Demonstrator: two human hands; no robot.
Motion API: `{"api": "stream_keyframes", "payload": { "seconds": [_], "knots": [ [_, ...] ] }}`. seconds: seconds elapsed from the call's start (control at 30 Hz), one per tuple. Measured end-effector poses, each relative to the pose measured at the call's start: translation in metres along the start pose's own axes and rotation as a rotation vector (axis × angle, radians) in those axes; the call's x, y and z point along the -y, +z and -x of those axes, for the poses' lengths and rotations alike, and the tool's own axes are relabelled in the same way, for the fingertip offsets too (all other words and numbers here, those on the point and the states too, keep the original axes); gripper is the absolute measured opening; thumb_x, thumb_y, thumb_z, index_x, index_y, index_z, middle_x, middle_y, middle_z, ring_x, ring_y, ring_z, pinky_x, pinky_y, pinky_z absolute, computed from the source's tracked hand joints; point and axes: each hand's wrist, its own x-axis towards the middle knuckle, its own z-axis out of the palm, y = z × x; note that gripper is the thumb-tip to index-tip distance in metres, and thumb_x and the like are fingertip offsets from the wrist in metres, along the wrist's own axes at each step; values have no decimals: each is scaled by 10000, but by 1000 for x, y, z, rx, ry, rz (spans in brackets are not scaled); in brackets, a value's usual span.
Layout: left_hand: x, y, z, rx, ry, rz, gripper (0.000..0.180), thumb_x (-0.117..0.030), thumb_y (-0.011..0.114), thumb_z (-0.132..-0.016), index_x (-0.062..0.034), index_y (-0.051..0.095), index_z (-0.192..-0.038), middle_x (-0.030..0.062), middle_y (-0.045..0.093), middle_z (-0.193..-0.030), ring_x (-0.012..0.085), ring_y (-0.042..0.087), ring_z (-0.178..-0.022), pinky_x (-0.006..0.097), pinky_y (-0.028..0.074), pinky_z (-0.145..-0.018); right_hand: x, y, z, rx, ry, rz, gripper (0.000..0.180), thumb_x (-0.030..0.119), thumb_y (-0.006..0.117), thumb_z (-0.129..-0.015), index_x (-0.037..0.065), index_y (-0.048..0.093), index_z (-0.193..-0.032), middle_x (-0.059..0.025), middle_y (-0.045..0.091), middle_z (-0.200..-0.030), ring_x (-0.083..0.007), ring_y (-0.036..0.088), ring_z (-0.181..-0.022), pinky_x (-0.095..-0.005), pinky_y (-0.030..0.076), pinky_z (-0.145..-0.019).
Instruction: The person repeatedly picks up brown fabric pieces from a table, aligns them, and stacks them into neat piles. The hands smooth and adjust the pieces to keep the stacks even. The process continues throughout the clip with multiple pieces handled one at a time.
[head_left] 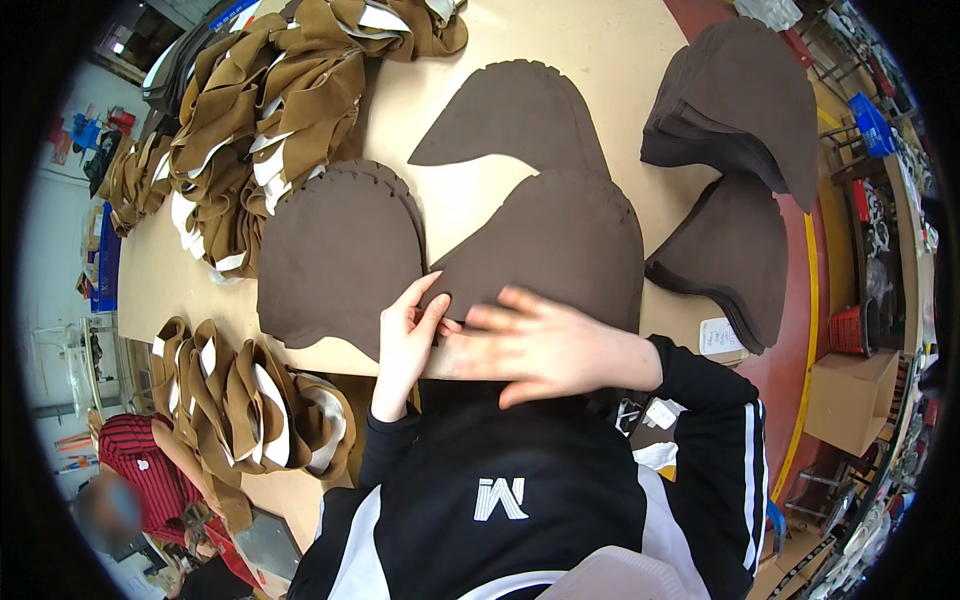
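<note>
My left hand (408, 338) rests at the near table edge with its fingers on the lower corner of a dark brown cut piece (560, 245), next to a stack of the same rounded pieces (335, 255). My right hand (540, 345) lies flat, fingers spread, across the bottom of that middle piece, slightly blurred. A third brown piece (515, 115) lies farther back on the tan table (610, 50). Neither hand grips anything.
Two stacks of dark brown pieces (735, 95) (735, 255) sit at the right. Heaps of tan and white strips (270, 110) (250, 405) lie at the back left and near left. A person in a red striped top (140, 460) sits lower left. Cardboard box (850, 395) on the floor right.
</note>
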Motion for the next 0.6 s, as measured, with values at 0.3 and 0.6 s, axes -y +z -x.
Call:
{"api": "stream_keyframes", "payload": {
  "seconds": [0.3,0.6],
  "knots": [
    [-1,1,1,25,31,-37,369,-106,668,-988,15,622,-1334,48,713,-817,93,689,-669,223,494,-615,-88,-65,75,-154,858,735,605,399,584,-987,242,420,-1547,-50,378,-1620,-289,352,-1487,-551,253,-1204],
    [3,0,-3,21,38,-38,369,-104,664,-988,12,622,-1336,55,727,-840,92,690,-672,222,498,-609,-3,-8,8,-152,332,291,660,454,599,-956,180,443,-1536,-11,405,-1608,-224,377,-1473,-516,228,-1217]
  ]
}}
